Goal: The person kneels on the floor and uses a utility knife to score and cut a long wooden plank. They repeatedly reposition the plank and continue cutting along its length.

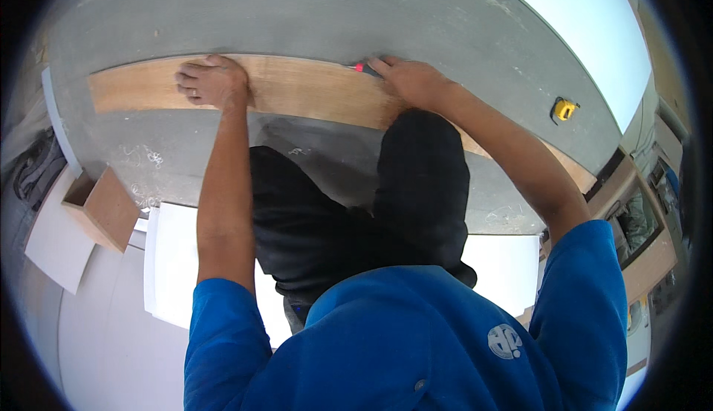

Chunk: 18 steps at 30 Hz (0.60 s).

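From my remote feed: the right hand [412, 80] is closed round a red-and-black-handled tool [362, 67], probably a screwdriver, thin shaft lying along the far edge of the wooden plank [312, 88]. Left hand [212, 84] is laid on the plank further left, fingers loosely bent, nothing I can see gripped. Plank lies lengthwise across the grey panel [297, 17], in front of the knees, right part under the forearm, looks to be in one piece. Progress, my call: plank placed and steadied, tool at the edge, so I'd log it as underway; no finished cut or line readable, can't tell how much of the edge is left. Further out, pale marks or shreds [154, 157] on the panel, yellow tape measure [565, 109] set aside to the right, white sheet [572, 24] beyond.
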### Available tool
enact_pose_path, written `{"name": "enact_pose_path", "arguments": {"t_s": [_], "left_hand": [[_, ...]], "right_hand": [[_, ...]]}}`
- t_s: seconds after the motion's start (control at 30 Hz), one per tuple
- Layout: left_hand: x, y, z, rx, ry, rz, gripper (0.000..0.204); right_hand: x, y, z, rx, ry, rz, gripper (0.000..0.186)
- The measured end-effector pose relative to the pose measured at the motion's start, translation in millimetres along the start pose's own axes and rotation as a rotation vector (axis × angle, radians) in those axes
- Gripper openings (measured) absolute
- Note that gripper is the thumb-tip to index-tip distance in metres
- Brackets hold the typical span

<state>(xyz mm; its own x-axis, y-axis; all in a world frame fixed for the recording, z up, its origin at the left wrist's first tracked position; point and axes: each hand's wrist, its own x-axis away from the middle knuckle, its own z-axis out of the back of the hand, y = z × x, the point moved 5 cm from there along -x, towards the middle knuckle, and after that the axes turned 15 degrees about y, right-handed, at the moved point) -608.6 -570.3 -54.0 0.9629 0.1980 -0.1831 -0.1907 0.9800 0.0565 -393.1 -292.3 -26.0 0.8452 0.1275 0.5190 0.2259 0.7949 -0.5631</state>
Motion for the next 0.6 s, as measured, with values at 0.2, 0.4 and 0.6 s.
{"name": "enact_pose_path", "arguments": {"t_s": [0.2, 0.4, 0.6], "left_hand": [[-6.7, -14.1, -17.2, -0.041, 0.125, -0.034, 0.069], [-4.9, -9.6, -12.2, -0.012, 0.076, 0.001, 0.069], [-6.0, -6.6, -7.5, -0.03, 0.059, 0.013, 0.067]], "right_hand": [[56.9, 47.8, -0.8, 0.147, -0.07, -0.069, 0.058], [130.1, 101.6, -6.8, 0.204, -0.081, -0.197, 0.063], [152.8, 127.7, -8.6, 0.209, -0.088, -0.231, 0.067]]}}
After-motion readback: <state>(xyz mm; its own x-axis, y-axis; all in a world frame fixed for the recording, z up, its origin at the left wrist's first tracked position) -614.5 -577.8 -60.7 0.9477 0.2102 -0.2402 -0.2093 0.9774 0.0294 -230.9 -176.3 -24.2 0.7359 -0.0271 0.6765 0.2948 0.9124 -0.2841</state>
